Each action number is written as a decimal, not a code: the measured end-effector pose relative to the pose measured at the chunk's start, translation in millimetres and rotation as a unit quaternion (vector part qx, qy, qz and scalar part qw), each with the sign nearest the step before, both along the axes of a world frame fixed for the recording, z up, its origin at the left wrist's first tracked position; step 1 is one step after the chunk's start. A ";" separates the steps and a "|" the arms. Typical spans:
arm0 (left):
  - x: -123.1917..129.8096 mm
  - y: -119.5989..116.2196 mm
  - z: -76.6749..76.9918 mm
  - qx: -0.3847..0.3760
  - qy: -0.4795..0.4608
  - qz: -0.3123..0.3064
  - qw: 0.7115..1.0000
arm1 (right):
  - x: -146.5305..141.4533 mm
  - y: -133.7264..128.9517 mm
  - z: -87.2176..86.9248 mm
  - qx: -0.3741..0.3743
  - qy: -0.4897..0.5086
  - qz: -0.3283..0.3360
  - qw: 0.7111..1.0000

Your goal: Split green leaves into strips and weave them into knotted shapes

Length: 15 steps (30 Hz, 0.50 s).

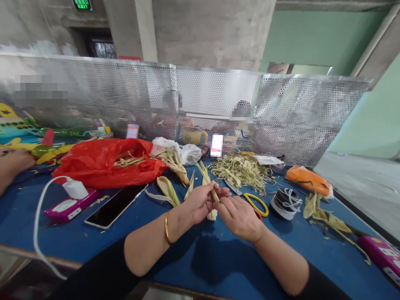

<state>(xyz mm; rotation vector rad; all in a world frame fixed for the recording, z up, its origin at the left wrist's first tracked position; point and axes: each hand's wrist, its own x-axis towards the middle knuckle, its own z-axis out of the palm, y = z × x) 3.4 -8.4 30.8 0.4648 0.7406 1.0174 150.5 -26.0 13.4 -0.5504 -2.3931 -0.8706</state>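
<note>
My left hand point(203, 202), with a gold bangle at the wrist, is closed around a narrow bundle of corn husk point(205, 171). The pale green strips at its top fan out above the fingers. My right hand point(239, 216) pinches the bundle's lower end, its fingertips meeting the left ones. Beneath the hands a pale piece of husk point(213, 215) shows on the blue table. Loose husk leaves point(168, 189) lie to the left. Scissors with yellow and red handles point(258, 204) rest just beyond my right hand, partly hidden by it.
A red plastic bag point(90, 164), a phone point(115, 206) and a purple power strip point(73, 206) are at left. Shredded husk point(240, 171) lies behind the scissors. A cord spool point(286, 204) and orange bag point(309, 181) stand right. Another person's hand point(15, 162) is far left. A perforated metal screen point(109, 91) runs behind.
</note>
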 end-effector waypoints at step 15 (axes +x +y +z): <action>-17.6 12.9 7.7 0.221 0.252 0.035 0.942 | -2.2 4.7 3.2 -0.325 0.357 0.033 0.875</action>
